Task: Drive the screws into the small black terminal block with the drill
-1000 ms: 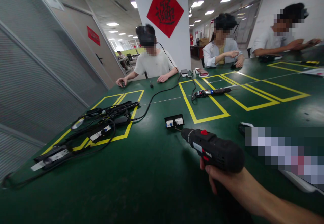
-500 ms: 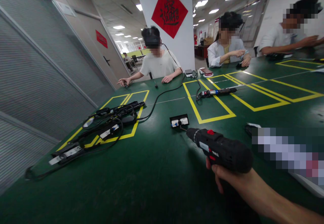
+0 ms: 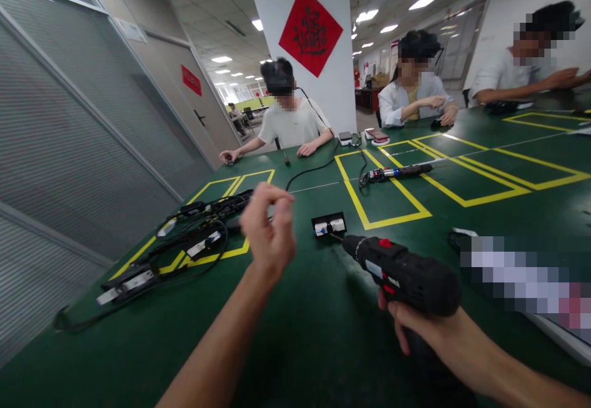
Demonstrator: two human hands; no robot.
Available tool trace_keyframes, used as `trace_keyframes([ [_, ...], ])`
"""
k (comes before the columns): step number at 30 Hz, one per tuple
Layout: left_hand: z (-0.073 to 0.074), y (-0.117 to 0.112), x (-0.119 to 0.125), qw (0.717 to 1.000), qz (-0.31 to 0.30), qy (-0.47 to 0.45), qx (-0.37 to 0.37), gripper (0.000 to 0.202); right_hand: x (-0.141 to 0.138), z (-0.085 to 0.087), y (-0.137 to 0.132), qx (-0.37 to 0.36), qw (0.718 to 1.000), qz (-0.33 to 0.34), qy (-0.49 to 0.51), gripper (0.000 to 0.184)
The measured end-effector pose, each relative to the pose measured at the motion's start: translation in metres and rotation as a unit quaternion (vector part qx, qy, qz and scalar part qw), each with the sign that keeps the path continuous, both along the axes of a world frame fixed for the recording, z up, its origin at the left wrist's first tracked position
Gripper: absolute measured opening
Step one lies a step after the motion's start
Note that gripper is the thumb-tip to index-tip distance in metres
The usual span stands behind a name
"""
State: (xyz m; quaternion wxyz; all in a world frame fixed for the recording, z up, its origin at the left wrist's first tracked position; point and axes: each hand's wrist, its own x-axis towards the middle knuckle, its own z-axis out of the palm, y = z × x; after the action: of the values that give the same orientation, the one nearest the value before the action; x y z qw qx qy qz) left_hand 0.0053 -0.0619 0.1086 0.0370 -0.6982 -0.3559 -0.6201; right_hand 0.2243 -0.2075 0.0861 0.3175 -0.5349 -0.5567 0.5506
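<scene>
In my right hand (image 3: 418, 320), closed around its grip, is a black cordless drill (image 3: 401, 269) with red buttons. Its thin bit points left, the tip at or very near a small black box (image 3: 329, 226) with white pieces inside; contact cannot be made out. My left hand (image 3: 270, 229) is raised left of the box, apart from it and slightly blurred. Its fingers are curled in with the thumb close to them, and whatever they may hold is hidden.
Black cabled devices (image 3: 198, 236) lie at left on the green table (image 3: 295, 346). A wired tool (image 3: 399, 172) rests across yellow tape (image 3: 399, 218) beyond the box. A partly blurred flat item (image 3: 521, 279) lies at right. Several people sit opposite.
My left hand has come into view, rising to the left of the box. The right hand still holds the drill in nearly the same place. The view has tilted slightly.
</scene>
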Motion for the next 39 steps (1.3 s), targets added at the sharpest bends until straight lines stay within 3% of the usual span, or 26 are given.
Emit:
trace_keyframes([
  [3,-0.038,0.021,0.005,0.977,-0.044,0.133,-0.162,0.02,0.0,-0.001,0.0,-0.01,1.0,-0.003,0.002,0.02],
  [5,-0.066,0.034,0.006,0.956,-0.069,0.155,-0.239,0.028,-0.001,-0.002,0.001,-0.021,1.0,-0.003,-0.002,0.022],
  [7,-0.086,0.043,0.004,0.941,-0.104,0.159,-0.279,0.03,-0.001,-0.004,0.002,-0.03,1.0,-0.003,-0.009,0.026],
  [9,-0.097,0.047,0.001,0.934,-0.131,0.155,-0.294,0.029,-0.001,-0.005,0.002,-0.036,0.999,-0.011,-0.016,0.03],
  [39,-0.106,0.059,-0.006,0.915,-0.159,0.126,-0.348,0.036,-0.003,0.0,0.007,-0.014,1.0,-0.007,-0.015,0.022],
])
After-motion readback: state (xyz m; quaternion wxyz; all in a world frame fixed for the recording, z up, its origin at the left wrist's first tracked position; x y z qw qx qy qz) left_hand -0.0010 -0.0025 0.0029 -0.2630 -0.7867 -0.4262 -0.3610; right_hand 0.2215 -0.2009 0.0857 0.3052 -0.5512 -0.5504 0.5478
